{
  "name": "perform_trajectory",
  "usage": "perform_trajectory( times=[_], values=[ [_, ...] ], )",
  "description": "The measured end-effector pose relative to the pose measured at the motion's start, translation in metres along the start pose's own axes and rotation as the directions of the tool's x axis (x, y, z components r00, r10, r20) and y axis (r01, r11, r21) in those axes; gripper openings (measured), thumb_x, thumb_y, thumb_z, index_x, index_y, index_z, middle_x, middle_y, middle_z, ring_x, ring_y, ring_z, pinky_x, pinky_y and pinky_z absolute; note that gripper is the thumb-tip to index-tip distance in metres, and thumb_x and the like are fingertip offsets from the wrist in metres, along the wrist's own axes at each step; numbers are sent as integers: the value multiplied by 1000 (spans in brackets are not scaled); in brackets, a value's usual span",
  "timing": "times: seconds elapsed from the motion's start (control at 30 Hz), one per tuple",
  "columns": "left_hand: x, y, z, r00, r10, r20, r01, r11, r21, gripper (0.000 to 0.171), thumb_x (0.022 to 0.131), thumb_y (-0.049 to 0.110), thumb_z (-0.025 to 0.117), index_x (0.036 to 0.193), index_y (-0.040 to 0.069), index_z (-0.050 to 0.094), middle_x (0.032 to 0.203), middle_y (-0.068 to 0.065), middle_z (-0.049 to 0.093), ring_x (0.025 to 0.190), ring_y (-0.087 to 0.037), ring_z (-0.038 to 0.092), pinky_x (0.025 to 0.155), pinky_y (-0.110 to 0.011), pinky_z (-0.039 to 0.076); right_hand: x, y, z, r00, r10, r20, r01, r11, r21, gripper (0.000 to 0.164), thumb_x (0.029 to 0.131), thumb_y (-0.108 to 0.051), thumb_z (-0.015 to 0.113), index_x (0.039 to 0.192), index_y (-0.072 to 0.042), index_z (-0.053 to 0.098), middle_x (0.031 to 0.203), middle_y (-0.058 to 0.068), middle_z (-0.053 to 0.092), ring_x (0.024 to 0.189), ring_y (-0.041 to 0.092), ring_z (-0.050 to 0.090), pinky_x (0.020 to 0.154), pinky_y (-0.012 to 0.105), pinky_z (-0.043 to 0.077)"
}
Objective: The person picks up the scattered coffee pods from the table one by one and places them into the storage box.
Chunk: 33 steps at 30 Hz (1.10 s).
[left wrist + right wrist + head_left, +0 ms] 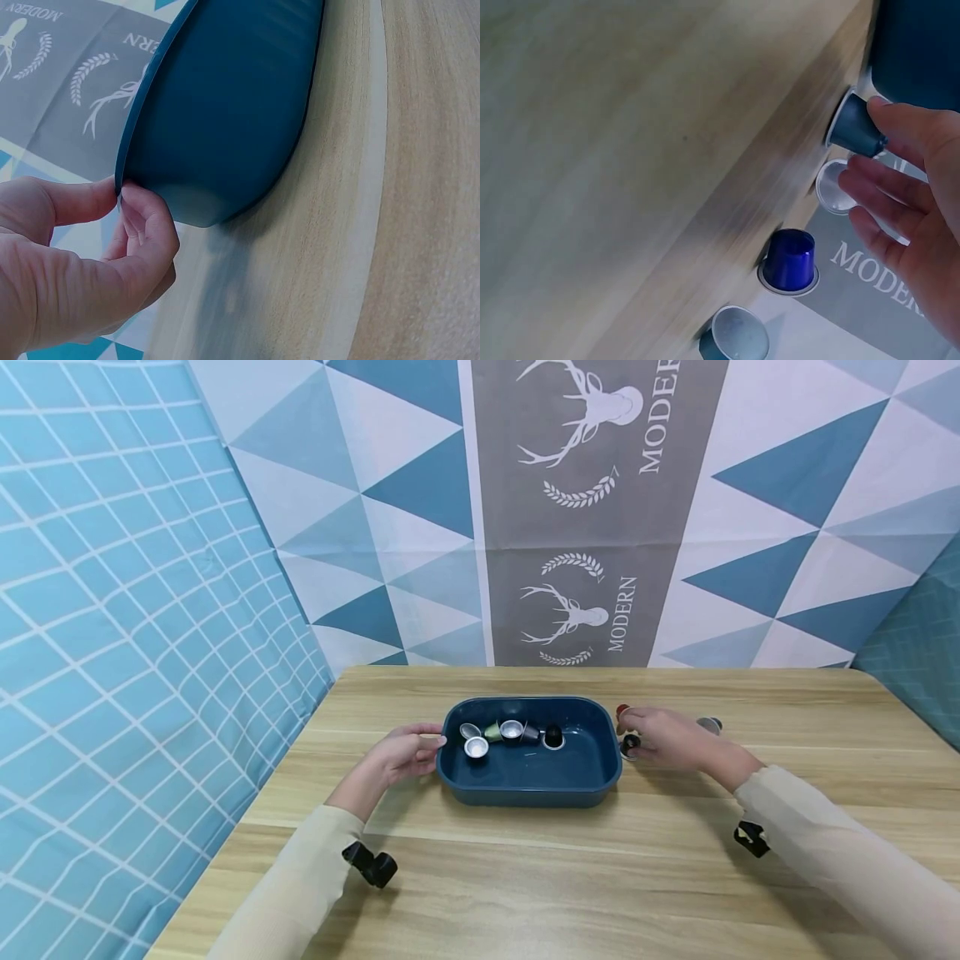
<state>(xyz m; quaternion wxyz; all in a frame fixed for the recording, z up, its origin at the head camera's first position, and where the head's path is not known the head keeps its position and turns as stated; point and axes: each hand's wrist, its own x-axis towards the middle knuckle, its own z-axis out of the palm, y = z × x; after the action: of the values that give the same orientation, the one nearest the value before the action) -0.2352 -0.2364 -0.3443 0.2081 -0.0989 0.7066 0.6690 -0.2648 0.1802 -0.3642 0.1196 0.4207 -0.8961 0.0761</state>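
A dark blue rectangular bin (525, 796) sits on the table with several coffee capsules inside, among them a black capsule (553, 735) and a green one (492, 732). My left hand (411, 752) pinches the bin's left rim between thumb and fingers, as the left wrist view shows up close. Just beyond the bin's right end, my right hand (663, 739) has thumb and index finger around a dark teal coffee capsule (857, 126), its wide rim against the table. The other fingers spread near a capsule with a silver face (834, 187).
Farther along the table, a shiny blue capsule (790, 261) stands on its rim, and a teal capsule (739, 335) lies with its lid showing. A red capsule (622, 712) is by my right fingers. Patterned cloth (405, 510) hangs behind the wooden table (510, 885).
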Motion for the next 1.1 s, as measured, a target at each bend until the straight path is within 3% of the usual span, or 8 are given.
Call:
perform_trajectory(
  times=[0.33, 0.6, 0.9, 1.1],
  values=[
    [-1, -1, 1, 1000, 6, 4, -6, 1000, -4, 44, 97, 6, 53, 139, 2, 42, 79, 4, 61, 69, -6, 56, 66, -21, 46, 1, -2, 4, 1000, -8, 20, 8, 1000, 20, 21, 76, -5, 76, 93, -8, 64, 93, 5, 62, 79, 16, 62, 67, 33, 53],
    [-1, 1, 1, 1000, 0, 0, 0, 1000, -23, 44, 96, 6, 54, 138, 2, 42, 79, 3, 62, 70, -6, 57, 68, -21, 47, 0, 1, 6, 1000, -16, 8, 16, 999, 29, 20, 77, -5, 77, 92, -10, 64, 93, 3, 62, 80, 15, 62, 68, 33, 53],
    [0, 0, 2, 1000, -4, 8, 4, 999, -44, 45, 96, 4, 52, 139, 2, 40, 80, 2, 60, 71, -6, 56, 68, -21, 47, -2, -1, 2, 999, 7, -43, -3, 995, 103, 20, 76, 1, 74, 89, -8, 63, 88, 0, 61, 75, 8, 54, 66, 26, 48],
    [0, 0, 3, 1000, -1, 12, 1, 1000, -25, 43, 97, 5, 52, 139, 2, 41, 75, 4, 58, 66, -5, 53, 68, -21, 47, -3, -2, -5, 996, 15, -93, -7, 996, 84, 23, 75, 2, 76, 94, -4, 65, 90, 4, 64, 77, 11, 60, 66, 27, 52]
  ],
)
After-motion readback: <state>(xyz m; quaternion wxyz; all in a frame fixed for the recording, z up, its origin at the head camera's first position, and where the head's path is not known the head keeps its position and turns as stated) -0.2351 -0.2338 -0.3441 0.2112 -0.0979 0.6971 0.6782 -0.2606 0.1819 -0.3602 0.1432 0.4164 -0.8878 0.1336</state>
